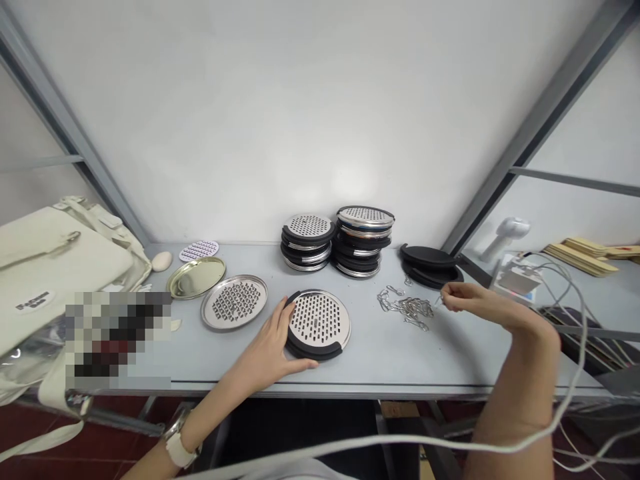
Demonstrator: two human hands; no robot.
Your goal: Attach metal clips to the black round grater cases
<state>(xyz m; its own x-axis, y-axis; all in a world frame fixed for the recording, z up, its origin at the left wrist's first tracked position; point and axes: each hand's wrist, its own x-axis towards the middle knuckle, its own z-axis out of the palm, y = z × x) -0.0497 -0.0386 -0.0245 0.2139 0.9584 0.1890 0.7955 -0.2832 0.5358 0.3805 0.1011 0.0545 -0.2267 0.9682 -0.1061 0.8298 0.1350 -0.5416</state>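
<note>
My left hand (275, 340) grips the left edge of a round metal grater (320, 319) with a black rim, which lies on the table; the thumb is at its front edge, the fingers at its upper left. Out to the right, my right hand (457, 297) is closed in a pinch on a small metal clip (438, 301), mostly hidden by the fingers. Just left of that hand lies a loose pile of metal clips (413, 308). Left of my left hand rests a grater disc (234, 302), its rim bare metal.
Two stacks of black-rimmed graters, a left stack (307, 243) and a right stack (364, 241), stand at the back. Black round covers (433, 265) lie behind my right hand. A gold lid (197, 277) and pale bag (60, 260) are at left. A white cable (400, 440) crosses in front.
</note>
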